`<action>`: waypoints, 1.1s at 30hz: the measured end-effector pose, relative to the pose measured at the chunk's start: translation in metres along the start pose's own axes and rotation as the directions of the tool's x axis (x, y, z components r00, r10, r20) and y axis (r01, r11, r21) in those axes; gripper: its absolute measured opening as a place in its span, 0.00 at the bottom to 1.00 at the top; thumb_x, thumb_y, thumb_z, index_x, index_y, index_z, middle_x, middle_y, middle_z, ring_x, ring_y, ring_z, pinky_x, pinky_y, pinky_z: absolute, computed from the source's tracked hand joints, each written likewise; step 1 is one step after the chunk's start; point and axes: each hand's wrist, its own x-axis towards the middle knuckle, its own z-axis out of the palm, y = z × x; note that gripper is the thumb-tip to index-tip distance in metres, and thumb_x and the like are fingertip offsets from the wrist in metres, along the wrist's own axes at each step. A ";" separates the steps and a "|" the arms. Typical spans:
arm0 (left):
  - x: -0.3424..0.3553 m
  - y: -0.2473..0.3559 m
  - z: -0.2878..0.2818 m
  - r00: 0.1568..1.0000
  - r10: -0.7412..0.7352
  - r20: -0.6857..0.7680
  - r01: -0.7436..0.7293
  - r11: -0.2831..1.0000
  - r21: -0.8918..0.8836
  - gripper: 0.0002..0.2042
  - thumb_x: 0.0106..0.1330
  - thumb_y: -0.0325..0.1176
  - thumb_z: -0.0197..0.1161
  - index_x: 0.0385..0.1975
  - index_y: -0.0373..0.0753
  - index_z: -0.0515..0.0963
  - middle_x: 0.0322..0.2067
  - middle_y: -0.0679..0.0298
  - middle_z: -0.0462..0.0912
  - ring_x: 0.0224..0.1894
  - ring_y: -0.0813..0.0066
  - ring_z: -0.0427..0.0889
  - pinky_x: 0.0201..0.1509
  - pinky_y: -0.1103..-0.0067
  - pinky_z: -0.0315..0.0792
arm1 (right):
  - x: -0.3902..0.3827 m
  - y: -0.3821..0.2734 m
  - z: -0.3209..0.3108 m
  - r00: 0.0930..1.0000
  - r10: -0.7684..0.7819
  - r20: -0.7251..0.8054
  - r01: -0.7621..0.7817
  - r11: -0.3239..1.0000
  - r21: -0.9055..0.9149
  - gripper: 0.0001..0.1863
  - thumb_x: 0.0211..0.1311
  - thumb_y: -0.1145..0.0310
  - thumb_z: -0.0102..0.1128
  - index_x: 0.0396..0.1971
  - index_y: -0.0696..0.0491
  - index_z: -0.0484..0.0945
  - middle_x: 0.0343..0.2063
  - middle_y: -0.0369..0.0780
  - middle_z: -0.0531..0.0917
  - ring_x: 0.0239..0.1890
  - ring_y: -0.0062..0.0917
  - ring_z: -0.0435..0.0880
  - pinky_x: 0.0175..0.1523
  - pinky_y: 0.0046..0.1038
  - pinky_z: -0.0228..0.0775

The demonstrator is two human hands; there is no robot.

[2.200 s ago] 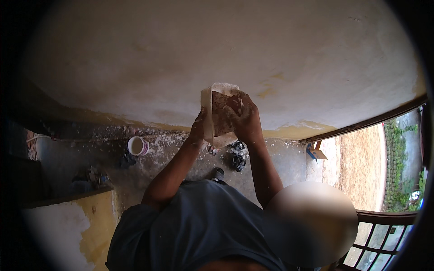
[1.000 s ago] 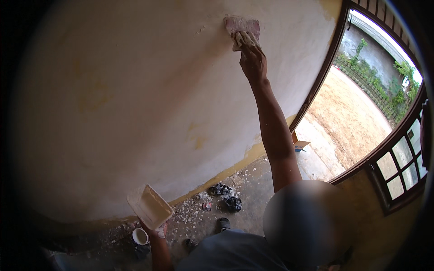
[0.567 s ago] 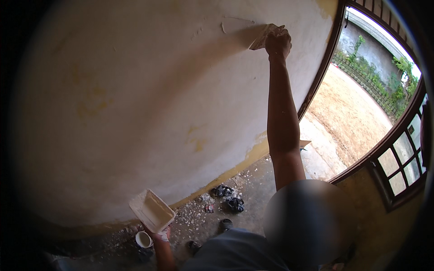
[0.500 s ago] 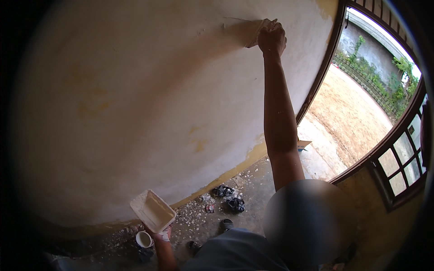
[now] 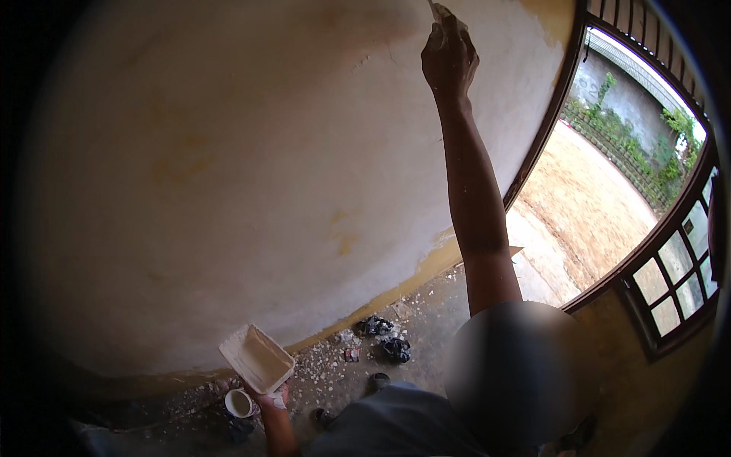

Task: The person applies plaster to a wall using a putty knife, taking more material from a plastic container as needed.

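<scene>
High on the whitish plastered wall, my right hand is closed around a putty knife. Only a sliver of its blade shows at the picture's upper edge, so whether it touches the wall I cannot tell. My right arm is stretched out far. Low on the left, my left hand grips a rectangular tray from beneath. Pale putty coats the tray's inside, and white smears mark that hand.
Beside the left forearm stands a white bucket on the floor. White crumbs and dark crumpled plastic bags lie along the wall's foot. On the right, an open doorway leads outside, near a paned window frame.
My right hand has moved upward with the putty knife, which now mostly leaves the view and is turned more edge-on. The left hand and tray have hardly moved.
</scene>
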 end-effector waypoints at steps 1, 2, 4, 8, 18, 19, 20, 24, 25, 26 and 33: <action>0.004 -0.006 -0.001 1.000 -0.010 0.023 0.010 1.000 0.001 0.29 0.64 0.58 0.52 0.60 0.46 0.68 0.53 0.62 0.77 0.51 0.58 0.79 0.44 0.54 0.80 | -0.021 0.042 0.007 0.974 -0.226 -0.010 0.225 0.972 -0.062 0.14 0.61 0.74 0.54 0.45 0.43 0.79 0.37 0.40 0.84 0.43 0.38 0.82 0.45 0.37 0.78; 0.006 -0.007 -0.006 0.999 0.006 0.034 -0.006 1.000 -0.001 0.29 0.64 0.58 0.52 0.60 0.46 0.68 0.53 0.62 0.77 0.51 0.58 0.79 0.44 0.54 0.80 | -0.055 0.066 0.008 0.934 -0.142 0.327 0.189 0.975 -0.117 0.14 0.58 0.74 0.57 0.45 0.46 0.82 0.44 0.41 0.84 0.46 0.39 0.82 0.52 0.37 0.76; 0.007 -0.005 -0.021 0.997 0.052 0.056 -0.052 0.999 0.007 0.29 0.64 0.58 0.52 0.60 0.46 0.68 0.53 0.62 0.77 0.51 0.57 0.79 0.44 0.54 0.80 | -0.115 0.089 -0.011 0.904 -0.235 0.357 0.268 0.962 -0.047 0.18 0.54 0.76 0.60 0.46 0.44 0.82 0.43 0.41 0.84 0.48 0.36 0.82 0.51 0.36 0.77; 0.012 -0.014 -0.036 0.984 0.135 0.113 -0.143 0.987 0.071 0.29 0.64 0.58 0.52 0.60 0.45 0.68 0.53 0.62 0.77 0.52 0.57 0.79 0.44 0.54 0.80 | -0.099 0.135 -0.049 0.859 0.477 0.185 -0.462 0.879 -0.121 0.13 0.59 0.68 0.55 0.41 0.55 0.80 0.39 0.50 0.84 0.43 0.44 0.84 0.49 0.40 0.75; 0.017 -0.077 0.053 0.988 0.044 0.151 -0.038 0.999 -0.039 0.28 0.65 0.57 0.50 0.59 0.46 0.68 0.52 0.60 0.78 0.49 0.53 0.80 0.42 0.53 0.80 | -0.003 -0.002 0.008 0.909 0.238 0.341 -0.269 0.962 0.044 0.18 0.58 0.62 0.51 0.45 0.54 0.78 0.39 0.45 0.83 0.48 0.43 0.80 0.54 0.44 0.68; 0.019 -0.083 0.058 0.987 0.041 0.156 -0.035 0.999 -0.041 0.28 0.65 0.58 0.50 0.59 0.46 0.68 0.51 0.60 0.78 0.49 0.53 0.80 0.42 0.53 0.80 | 0.000 -0.016 0.002 0.901 0.113 0.419 -0.153 0.986 0.061 0.19 0.56 0.64 0.53 0.47 0.56 0.77 0.38 0.45 0.83 0.42 0.42 0.83 0.48 0.43 0.73; 0.019 -0.088 0.062 0.986 0.039 0.159 -0.033 0.999 -0.043 0.28 0.65 0.58 0.50 0.59 0.46 0.68 0.51 0.60 0.78 0.49 0.53 0.81 0.42 0.53 0.80 | -0.003 -0.018 0.010 0.952 -0.014 0.304 -0.019 0.994 0.106 0.18 0.54 0.66 0.56 0.46 0.54 0.77 0.35 0.45 0.83 0.35 0.40 0.84 0.40 0.41 0.77; 0.007 -0.102 0.087 0.991 0.033 0.132 -0.025 0.998 -0.064 0.28 0.66 0.58 0.49 0.59 0.46 0.69 0.50 0.59 0.79 0.47 0.52 0.81 0.40 0.52 0.81 | 0.040 -0.030 0.003 0.916 -0.309 0.254 0.288 0.950 0.119 0.14 0.51 0.74 0.61 0.40 0.49 0.80 0.31 0.42 0.82 0.30 0.35 0.83 0.25 0.30 0.76; 0.004 -0.105 0.093 0.991 0.022 0.128 -0.013 0.997 -0.070 0.28 0.66 0.59 0.49 0.59 0.47 0.69 0.50 0.59 0.79 0.47 0.52 0.82 0.39 0.52 0.81 | 0.044 -0.019 0.016 0.886 -0.462 0.051 0.448 0.878 0.171 0.13 0.50 0.77 0.61 0.38 0.49 0.80 0.28 0.39 0.82 0.28 0.31 0.83 0.24 0.27 0.76; 0.007 -0.109 0.091 0.987 0.015 0.162 -0.004 0.998 -0.067 0.28 0.66 0.59 0.49 0.59 0.47 0.69 0.50 0.59 0.79 0.47 0.52 0.82 0.39 0.52 0.81 | 0.036 -0.006 0.023 0.845 -0.534 -0.035 0.526 0.817 0.235 0.13 0.50 0.78 0.61 0.38 0.48 0.81 0.27 0.38 0.82 0.27 0.31 0.82 0.24 0.27 0.77; 0.008 -0.110 0.073 0.969 0.028 0.246 -0.019 0.999 -0.038 0.28 0.66 0.59 0.48 0.59 0.47 0.69 0.49 0.60 0.79 0.46 0.53 0.83 0.37 0.52 0.82 | 0.014 -0.003 -0.004 0.817 -0.577 -0.016 0.547 0.765 0.339 0.17 0.48 0.79 0.65 0.38 0.43 0.84 0.31 0.37 0.86 0.32 0.31 0.85 0.31 0.31 0.81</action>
